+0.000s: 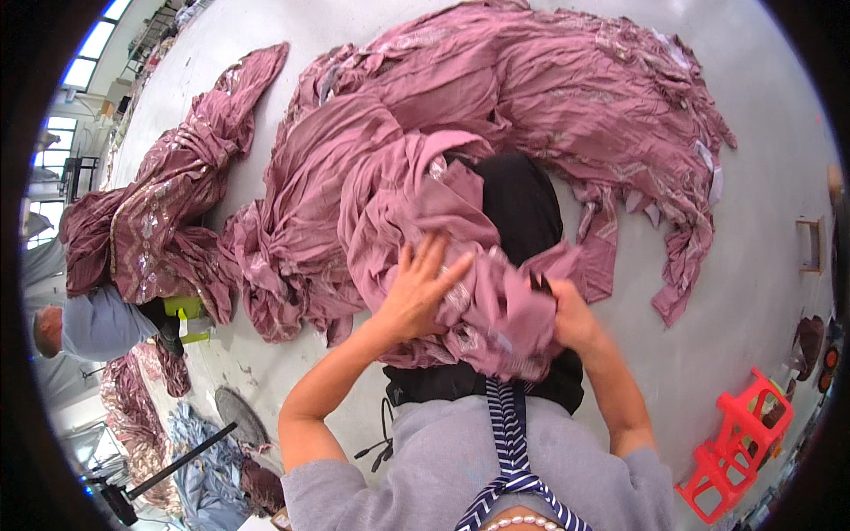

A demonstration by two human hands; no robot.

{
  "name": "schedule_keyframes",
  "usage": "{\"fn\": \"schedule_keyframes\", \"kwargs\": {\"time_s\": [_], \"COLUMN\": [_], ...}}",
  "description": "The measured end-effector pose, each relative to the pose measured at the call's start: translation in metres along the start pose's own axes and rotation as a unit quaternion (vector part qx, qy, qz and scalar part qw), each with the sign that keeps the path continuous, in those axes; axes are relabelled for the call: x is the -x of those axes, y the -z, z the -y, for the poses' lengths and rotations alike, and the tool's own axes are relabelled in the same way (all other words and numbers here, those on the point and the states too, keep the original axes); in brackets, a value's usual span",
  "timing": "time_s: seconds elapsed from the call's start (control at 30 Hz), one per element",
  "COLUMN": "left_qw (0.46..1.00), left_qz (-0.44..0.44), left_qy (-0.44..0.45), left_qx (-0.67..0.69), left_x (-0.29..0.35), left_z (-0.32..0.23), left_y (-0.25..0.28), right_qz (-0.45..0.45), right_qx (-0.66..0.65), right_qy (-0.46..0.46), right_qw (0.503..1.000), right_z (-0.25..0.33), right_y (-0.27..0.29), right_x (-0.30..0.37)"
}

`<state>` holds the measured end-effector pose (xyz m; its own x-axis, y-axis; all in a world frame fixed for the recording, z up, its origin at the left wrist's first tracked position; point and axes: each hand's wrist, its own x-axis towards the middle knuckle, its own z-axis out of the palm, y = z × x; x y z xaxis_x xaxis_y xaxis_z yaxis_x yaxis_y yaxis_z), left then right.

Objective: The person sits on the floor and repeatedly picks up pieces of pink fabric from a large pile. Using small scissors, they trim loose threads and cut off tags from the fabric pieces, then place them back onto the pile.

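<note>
Across my lap lies a bunched length of dusty-pink cloth (pixel 376 199) with shiny silvery patterned bands. My left hand (pixel 423 288) rests on it with fingers spread, pressing the folds. Beside a raised, crumpled part of the cloth, my right hand (pixel 574 314) is closed. A small black pointed tool (pixel 539 284), looking like thread snips, sticks out from its fingers. Whether those fingers also pinch the cloth, I cannot tell, since the folds cover them and the area is slightly blurred.
A big heap of the same pink fabric (pixel 567 97) spreads over the pale floor ahead. Another person (pixel 104 326) sits at left beside a pink pile (pixel 181 190). Red plastic stools (pixel 739 442) stand at lower right. A black pole (pixel 181 460) and blue cloth (pixel 205 442) are at lower left.
</note>
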<state>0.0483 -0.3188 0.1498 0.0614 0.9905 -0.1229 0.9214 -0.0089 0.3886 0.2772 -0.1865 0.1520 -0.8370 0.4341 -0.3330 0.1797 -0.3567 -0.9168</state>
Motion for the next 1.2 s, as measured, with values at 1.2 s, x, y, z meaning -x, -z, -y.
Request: {"fn": "schedule_keyframes", "kwargs": {"time_s": [1.2], "left_qw": [0.865], "left_qz": [0.020], "left_qy": [0.488], "left_qx": [0.120], "left_x": [0.259], "left_z": [0.195], "left_y": [-0.002], "right_qz": [-0.509], "right_qx": [0.505], "right_qy": [-0.090], "right_qw": [0.691], "right_z": [-0.090], "right_y": [0.396], "right_x": [-0.145]}}
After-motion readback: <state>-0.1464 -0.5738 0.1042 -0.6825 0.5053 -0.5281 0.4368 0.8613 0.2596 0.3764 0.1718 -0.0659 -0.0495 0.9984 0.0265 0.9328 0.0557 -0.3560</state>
